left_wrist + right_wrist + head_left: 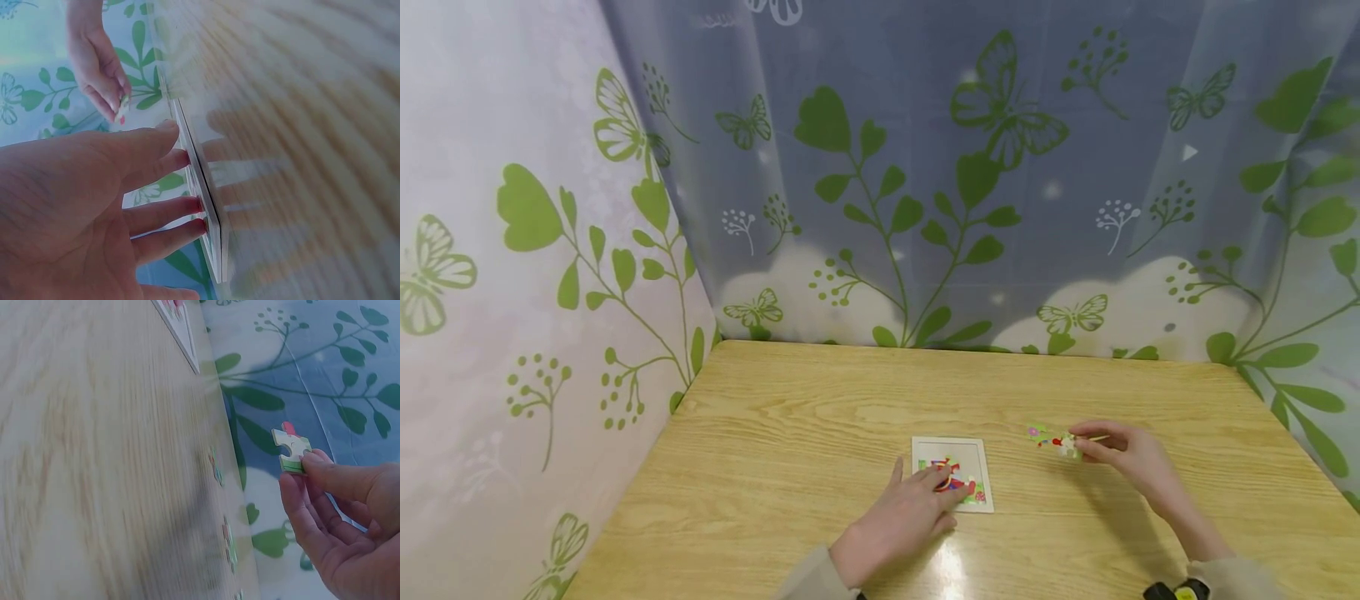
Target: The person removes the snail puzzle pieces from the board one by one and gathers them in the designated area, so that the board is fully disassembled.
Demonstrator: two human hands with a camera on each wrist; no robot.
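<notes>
A white square puzzle tray lies on the table, its lower part filled with colourful jigsaw pieces. My left hand rests over it, fingers spread and fairly straight; in the left wrist view their fingertips press on its face. To the right, my right hand is raised above the table. Its thumb and index finger pinch a jigsaw piece, off-white with a green edge and a red knob. The piece's notched side faces away from the palm.
Several loose jigsaw pieces lie on the wooden table below the right hand; one has a pink flower. A curtain with green leaves and butterflies hangs along the table's back and sides. The right wrist wears a black strap device.
</notes>
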